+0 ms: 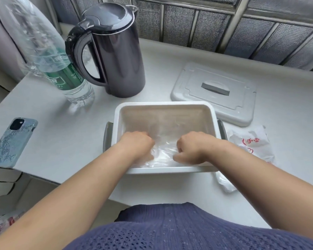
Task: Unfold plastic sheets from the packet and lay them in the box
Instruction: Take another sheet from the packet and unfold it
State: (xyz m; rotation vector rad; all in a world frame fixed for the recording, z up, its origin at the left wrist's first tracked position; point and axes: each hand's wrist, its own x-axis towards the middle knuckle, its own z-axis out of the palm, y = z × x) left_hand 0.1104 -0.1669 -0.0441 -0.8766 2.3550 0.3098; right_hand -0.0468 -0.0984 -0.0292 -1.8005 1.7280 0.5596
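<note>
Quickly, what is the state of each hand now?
Left hand: fingers curled, gripping the plastic sheet inside the box.
Right hand: fingers curled, gripping the same sheet.

Glossy dark kettle [116, 56], clear crinkled sheet [163, 152]

A: Vessels and covers shown?
B: One box [165, 105], one lid [213, 92], one kettle [116, 56], one bottle [67, 76].
A: Plastic items?
B: One printed packet [251, 143]; one plastic sheet [163, 152] in the box; one clear piece [224, 183] outside it. Layers cannot be counted.
A: Remainder?
B: One phone [11, 141]; two hands: left hand [137, 143], right hand [192, 147].
</note>
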